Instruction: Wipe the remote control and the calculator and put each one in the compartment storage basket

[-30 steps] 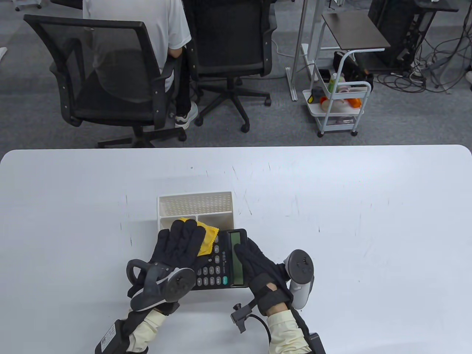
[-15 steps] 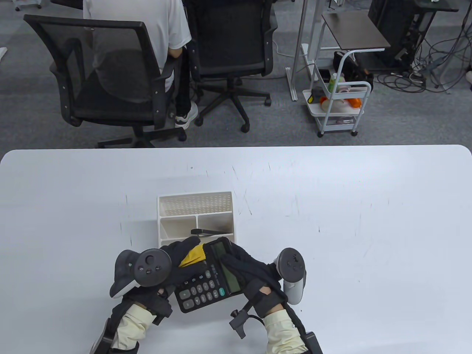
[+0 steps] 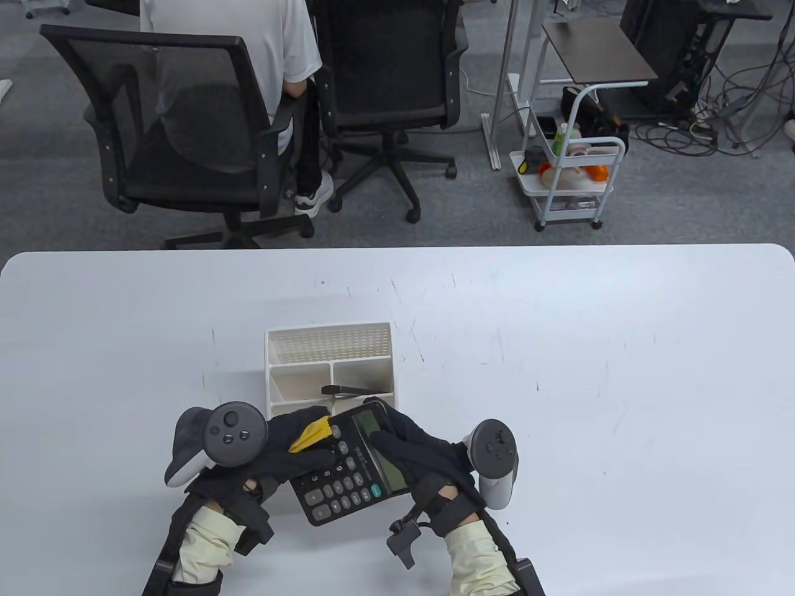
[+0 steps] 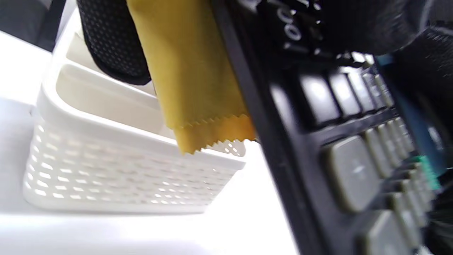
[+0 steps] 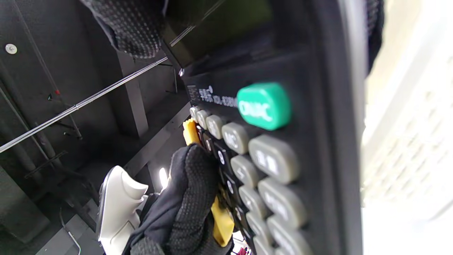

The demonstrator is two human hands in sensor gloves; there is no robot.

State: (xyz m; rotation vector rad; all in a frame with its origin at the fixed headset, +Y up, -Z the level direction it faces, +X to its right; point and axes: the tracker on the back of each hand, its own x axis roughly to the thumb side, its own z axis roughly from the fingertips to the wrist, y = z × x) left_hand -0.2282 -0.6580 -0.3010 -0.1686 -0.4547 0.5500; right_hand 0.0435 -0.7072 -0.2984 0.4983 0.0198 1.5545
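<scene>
My right hand [image 3: 397,444] grips the black calculator [image 3: 348,478] at its display end and holds it tilted just in front of the white compartment basket [image 3: 329,332]. With my left hand [image 3: 304,447] I pinch a yellow cloth [image 3: 310,433] against the calculator's left edge, thumb across the keys. In the left wrist view the cloth [image 4: 191,71] hangs beside the calculator [image 4: 354,170] over the basket [image 4: 124,177]. The right wrist view is filled by the keypad [image 5: 276,159], with the cloth [image 5: 221,223] behind my left hand's fingers [image 5: 191,184]. A thin dark remote control [image 3: 351,390] lies in the basket's front part.
The white table [image 3: 559,372] stretches wide to the right and left of the basket. Beyond its far edge stand two black office chairs [image 3: 186,124], a seated person [image 3: 248,37] and a small white cart [image 3: 571,180].
The calculator came up off the table and turned, its display end now towards the basket. My left hand drew back to the left with the cloth, uncovering the basket's front compartments and the remote.
</scene>
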